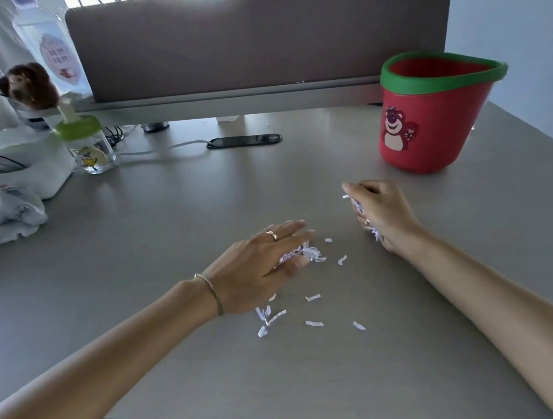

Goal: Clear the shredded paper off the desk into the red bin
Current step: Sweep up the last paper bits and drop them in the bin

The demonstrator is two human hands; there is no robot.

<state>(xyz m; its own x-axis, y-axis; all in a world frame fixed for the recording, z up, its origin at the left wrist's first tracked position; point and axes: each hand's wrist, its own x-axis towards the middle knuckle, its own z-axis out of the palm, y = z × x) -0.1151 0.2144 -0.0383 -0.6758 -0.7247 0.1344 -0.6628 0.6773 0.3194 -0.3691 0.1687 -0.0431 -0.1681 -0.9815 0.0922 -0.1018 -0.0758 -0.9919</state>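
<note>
Head view: grey tabletop (176, 224), both bare forearms reach in from the bottom edge. Left hand (257, 268) lies palm down on the tabletop, fingers nearly straight and close together, thumb tucked under, the grip gathering a small clump of shredded paper (300, 254) at the fingertips; fingers are motion-blurred so exact contact is hard to tell. Gold ring (271, 235) on one left finger, thin bangle (210, 290) on the left wrist. Right hand (381, 213) is raised on its edge, right of the left hand and apart from it, fingers curled, the grip closed round a handful of paper shreds (358, 207) that poke out of the fist. Loose scraps (271, 320) are scattered on the tabletop just below and right of the left hand, between the two forearms. Red bin (433, 112) with green rim and bear sticker stands upright on the tabletop at far right, beyond the right hand and not touching it; its inside is not readable from here. Brown partition panel (253, 34) runs along the back edge. Black cable grommet (244, 141) sits mid-back with a white cable running to it. Far left: small clear bottle with green lid (87, 145), a furry brown toy (28, 85), a tall clear bottle (50, 52), a white box (20, 165) and crumpled plastic (18, 215).
</note>
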